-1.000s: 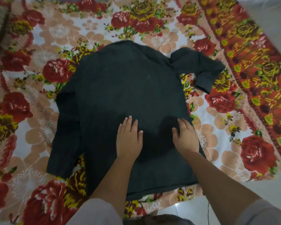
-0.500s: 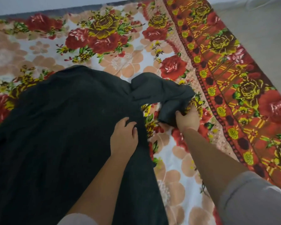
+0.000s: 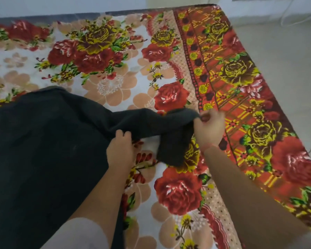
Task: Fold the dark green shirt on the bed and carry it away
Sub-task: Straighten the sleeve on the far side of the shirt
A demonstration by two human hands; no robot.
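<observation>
The dark green shirt point(image 3: 43, 144) lies spread over the left half of the bed point(image 3: 115, 81), its body flat and running out of view at the left and bottom. Its right sleeve point(image 3: 165, 130) stretches toward the right, lifted off the cover. My right hand point(image 3: 209, 128) pinches the sleeve's cuff end between thumb and fingers. My left hand point(image 3: 120, 151) grips the shirt's side edge just below the armpit. The left sleeve is out of view.
A floral bedcover in red, yellow and peach covers the bed, with an orange patterned border point(image 3: 241, 97) along the right side. Pale floor point(image 3: 285, 60) lies beyond the right edge. A light wall runs along the top.
Both hands left the shirt's lower body and moved to its right side. My right hand took the sleeve cuff and has pulled it outward to the right; my left hand closed on the side edge.
</observation>
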